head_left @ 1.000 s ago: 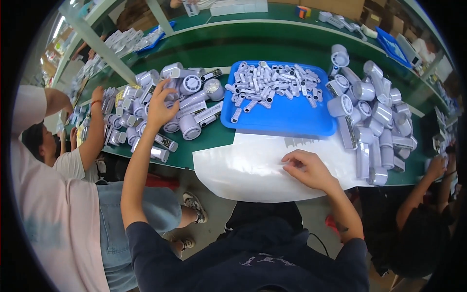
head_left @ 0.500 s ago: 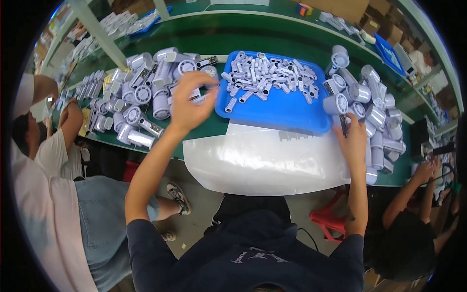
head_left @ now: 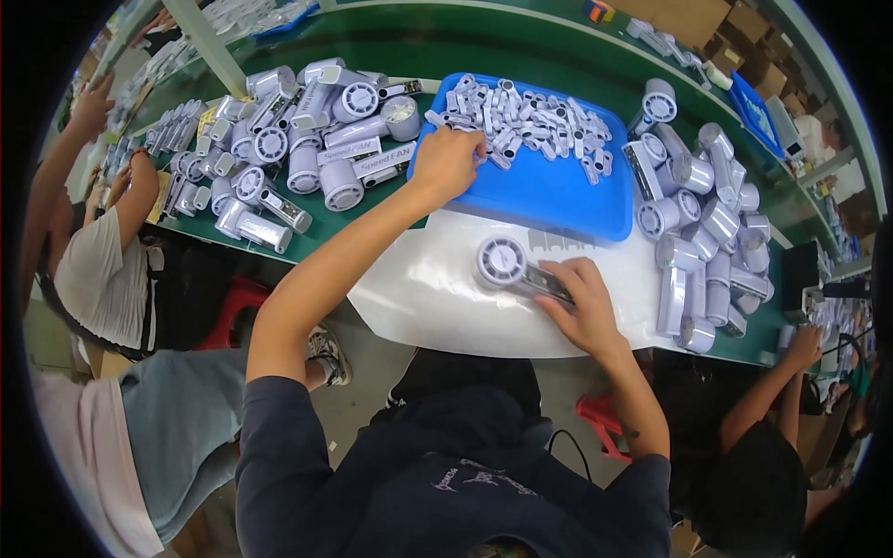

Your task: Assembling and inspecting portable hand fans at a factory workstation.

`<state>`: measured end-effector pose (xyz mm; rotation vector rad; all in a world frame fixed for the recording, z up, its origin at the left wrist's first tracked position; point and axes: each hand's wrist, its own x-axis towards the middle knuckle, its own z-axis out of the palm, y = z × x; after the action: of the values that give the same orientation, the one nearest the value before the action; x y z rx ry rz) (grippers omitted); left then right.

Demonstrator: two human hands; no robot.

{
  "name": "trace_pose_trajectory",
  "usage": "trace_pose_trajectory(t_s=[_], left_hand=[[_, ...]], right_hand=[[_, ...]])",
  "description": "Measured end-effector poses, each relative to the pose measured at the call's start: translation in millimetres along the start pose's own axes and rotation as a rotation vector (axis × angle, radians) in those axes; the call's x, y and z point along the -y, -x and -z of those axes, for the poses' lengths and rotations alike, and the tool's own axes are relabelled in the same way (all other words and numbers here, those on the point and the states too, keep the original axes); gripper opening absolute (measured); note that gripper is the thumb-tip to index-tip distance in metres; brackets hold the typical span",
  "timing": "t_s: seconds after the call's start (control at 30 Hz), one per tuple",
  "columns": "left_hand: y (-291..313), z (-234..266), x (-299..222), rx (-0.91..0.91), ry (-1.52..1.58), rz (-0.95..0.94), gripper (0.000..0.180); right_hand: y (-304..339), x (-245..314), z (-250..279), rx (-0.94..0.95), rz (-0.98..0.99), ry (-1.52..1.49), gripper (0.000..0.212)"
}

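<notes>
While right hand [head_left: 579, 302] pins handheld fan [head_left: 514, 267] on white sheet [head_left: 419, 288], fan's long axis running toward it, left hand [head_left: 446, 160] reaches ahead into blue tray [head_left: 558, 191], fingers seemingly pinching small grey part [head_left: 476, 141].

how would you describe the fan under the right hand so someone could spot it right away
Start at the blue tray of small grey parts in the middle of the green bench; just below it lies a white sheet. The handheld fan lies alone on that sheet, round grille up, handle under the right hand; all other fans sit in heaps at the sides.

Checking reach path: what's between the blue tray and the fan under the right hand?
Head view: only bare white sheet separates the blue tray from the fan held by the right hand.
</notes>
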<state>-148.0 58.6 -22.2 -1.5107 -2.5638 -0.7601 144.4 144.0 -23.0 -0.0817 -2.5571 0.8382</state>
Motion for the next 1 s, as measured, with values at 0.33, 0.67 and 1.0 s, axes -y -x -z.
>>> trace_pose_trajectory(t_s=[0.33, 0.67, 1.0], left_hand=[[50.0, 51.7, -94.7, 0.088, 0.617, -0.42, 0.028], [74.6, 58.0, -97.1, 0.157, 0.624, -0.461, 0.048], [93.3, 45.3, -55.6, 0.204, 0.376, -0.353, 0.049]], right_hand=[[-30.3, -1.6, 11.8, -0.281, -0.352, -0.884, 0.025], [-25.5, 10.3, 13.4, -0.126, -0.363, -0.9, 0.018], [-36.9, 23.8, -6.1, -0.076, -0.155, -0.104, 0.023]])
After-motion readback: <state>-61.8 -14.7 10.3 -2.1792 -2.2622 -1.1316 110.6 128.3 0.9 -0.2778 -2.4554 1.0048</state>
